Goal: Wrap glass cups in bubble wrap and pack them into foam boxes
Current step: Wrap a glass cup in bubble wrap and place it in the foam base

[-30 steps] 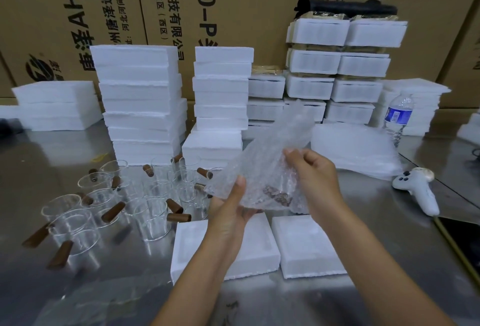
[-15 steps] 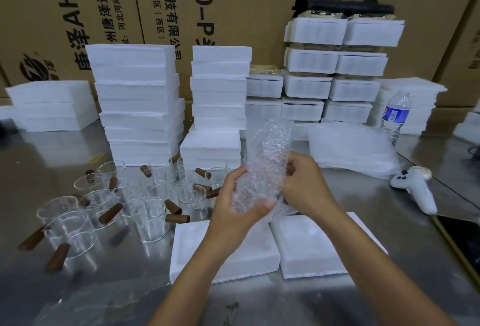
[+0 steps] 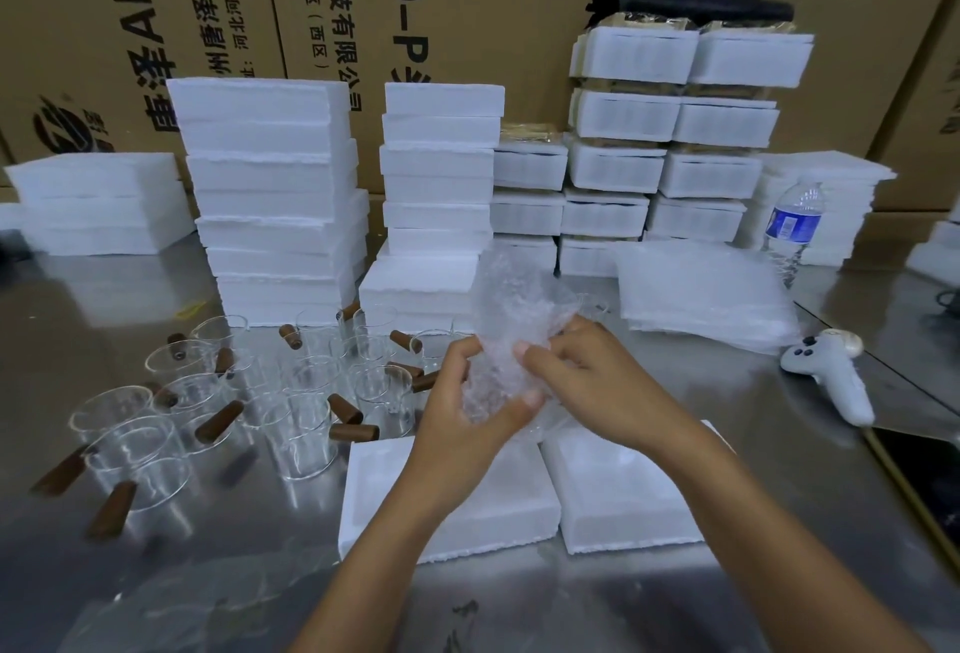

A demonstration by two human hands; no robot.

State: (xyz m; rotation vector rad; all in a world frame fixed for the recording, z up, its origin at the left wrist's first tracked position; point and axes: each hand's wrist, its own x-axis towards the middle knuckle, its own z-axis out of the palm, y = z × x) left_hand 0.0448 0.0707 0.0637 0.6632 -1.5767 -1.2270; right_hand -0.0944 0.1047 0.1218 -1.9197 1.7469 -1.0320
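Head view. Both hands are closed around a roll of bubble wrap (image 3: pixel 511 340) held in the air above the desk (image 3: pixel 675 392). The left hand (image 3: pixel 462 403) cups it from below with the thumb pressed on the front; the right hand (image 3: pixel 587 382) pinches the right edge with bent fingers. The cup inside cannot be made out through the film, so whether it sits centred in the roll is unclear.

The main risk, as I judge it, is the cup slipping out of an open end: the upper part of the wrap stands loose and unfolded, and the lower end is hidden by the left palm. If the grip slackens while the ends are tucked, glass could drop onto the foam box (image 3: pixel 447 507) right below, or onto the steel. A loose roll might also not fit the box's recess.

Two open foam pieces lie side by side just under the hands, the second, a foam lid (image 3: pixel 618 491), to the right. Left of them a cluster of bare cups (image 3: pixel 306 429) with brown handles stands close together, some touching; a careless left elbow or forearm could knock them. Behind are foam stacks (image 3: pixel 270 195), and further right packed boxes (image 3: pixel 670 132). A pile of wrap sheets (image 3: pixel 701 293) lies right of the hands, with a bottle (image 3: pixel 795 221) behind it and a controller (image 3: pixel 831 371) near the desk edge. Nothing lies between the hands and the box.
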